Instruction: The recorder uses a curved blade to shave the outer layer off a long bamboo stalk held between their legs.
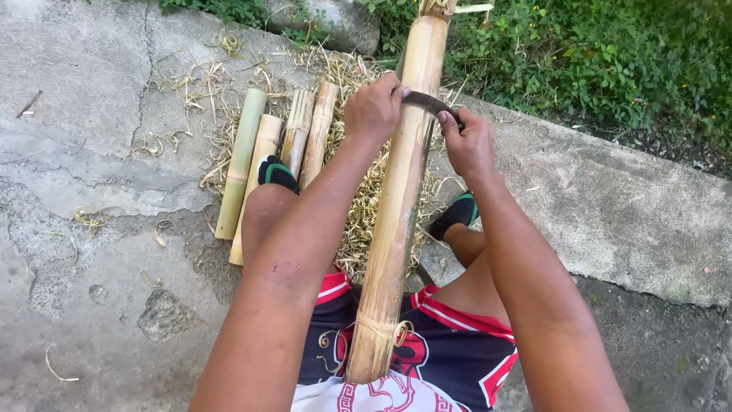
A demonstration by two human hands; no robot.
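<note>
A long bamboo pole [396, 198] is propped between the seated person's legs, its lower end resting against the lap and its upper end reaching toward the green plants [595, 53] beyond the concrete ground [91, 152]. A curved dark blade [427, 102] is laid across the pole near its upper part. The left hand [374, 111] is closed on one end of the blade and the right hand [469, 145] is closed on the other end, so both hands are full and neither is spread.

The main risk is judged to be a slip of the blade. If it catches on a node and then breaks free, it could be driven down the pole toward the bare thighs and the shorts [450, 343], since the pull appears to be directed at the body. The left fingers seem to be wrapped close to the metal; whether a handle lies under them cannot be told, and a cut could follow if the grip shifts. The pole is steadied only by the legs, so it could roll or slide under uneven force. Loose shavings [358, 206] lie under the shoes [276, 172] and could give poor footing. Four shorter bamboo pieces [267, 160] lie just beside the left leg and are not touched.
</note>
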